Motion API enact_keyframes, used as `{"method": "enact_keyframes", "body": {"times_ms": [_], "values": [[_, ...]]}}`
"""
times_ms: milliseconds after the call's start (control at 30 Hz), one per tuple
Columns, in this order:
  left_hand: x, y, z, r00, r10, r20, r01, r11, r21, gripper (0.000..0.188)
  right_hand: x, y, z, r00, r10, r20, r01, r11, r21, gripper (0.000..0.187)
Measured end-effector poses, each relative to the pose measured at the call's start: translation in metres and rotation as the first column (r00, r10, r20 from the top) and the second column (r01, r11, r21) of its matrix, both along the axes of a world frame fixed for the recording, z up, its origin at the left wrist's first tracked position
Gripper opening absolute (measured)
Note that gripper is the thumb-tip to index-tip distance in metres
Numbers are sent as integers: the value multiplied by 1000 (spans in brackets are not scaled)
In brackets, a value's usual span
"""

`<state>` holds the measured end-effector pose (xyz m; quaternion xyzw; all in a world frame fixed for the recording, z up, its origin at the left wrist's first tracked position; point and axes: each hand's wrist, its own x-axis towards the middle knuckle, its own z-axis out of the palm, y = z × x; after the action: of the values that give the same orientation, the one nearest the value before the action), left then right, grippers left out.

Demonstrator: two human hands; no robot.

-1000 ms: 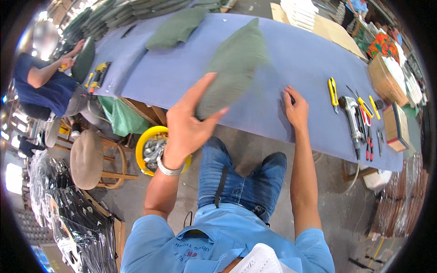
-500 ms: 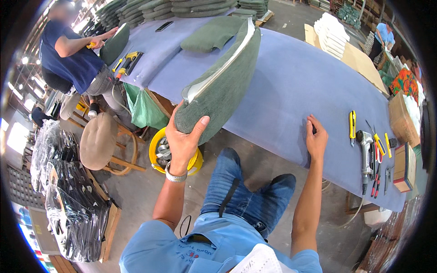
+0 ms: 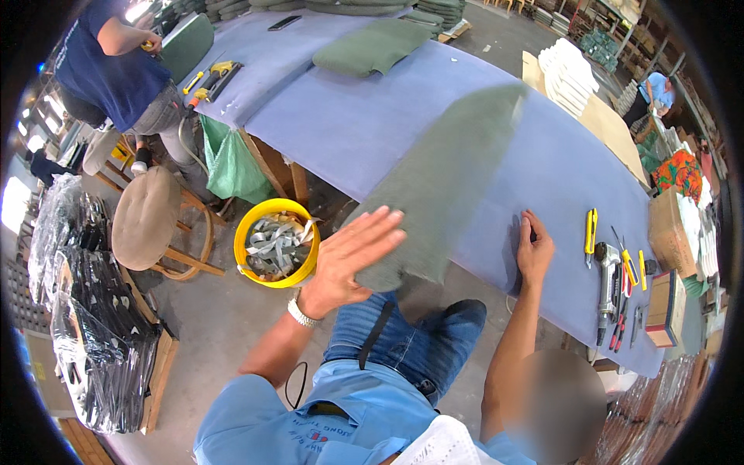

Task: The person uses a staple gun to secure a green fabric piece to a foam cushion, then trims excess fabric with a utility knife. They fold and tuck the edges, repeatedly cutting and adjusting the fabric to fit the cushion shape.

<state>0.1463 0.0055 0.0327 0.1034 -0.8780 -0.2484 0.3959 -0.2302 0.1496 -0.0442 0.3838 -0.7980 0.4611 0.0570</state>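
Left grip (image 3: pixel 355 256): fingers straight, apart from the thumb, laid at the near end of the green cushion (image 3: pixel 446 174), not visibly wrapped round it. Right grip (image 3: pixel 536 252): fingers curled at the counter (image 3: pixel 325 132); I cannot tell whether anything sits inside. Cushion spans the counter's near edge, near end overhanging; I see blur, so contact with the top stays unclear. Risk, my judgement: so loose a hold could let the overhanging end tip onto the jeans (image 3: pixel 356 333). Long axis runs diagonally, near-left to far-right, far end pointing away.
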Motion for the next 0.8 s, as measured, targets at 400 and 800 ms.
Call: {"method": "enact_keyframes", "body": {"times_ms": [400,800], "values": [[-13,31,-25,940,49,338,114,889,-444,70,6,1,-2,998,-8,57,11,999,-39,29],[-27,42,11,855,-224,467,319,938,-135,75,9,6,-10,1000,-17,-2,17,999,-46,25]]}}
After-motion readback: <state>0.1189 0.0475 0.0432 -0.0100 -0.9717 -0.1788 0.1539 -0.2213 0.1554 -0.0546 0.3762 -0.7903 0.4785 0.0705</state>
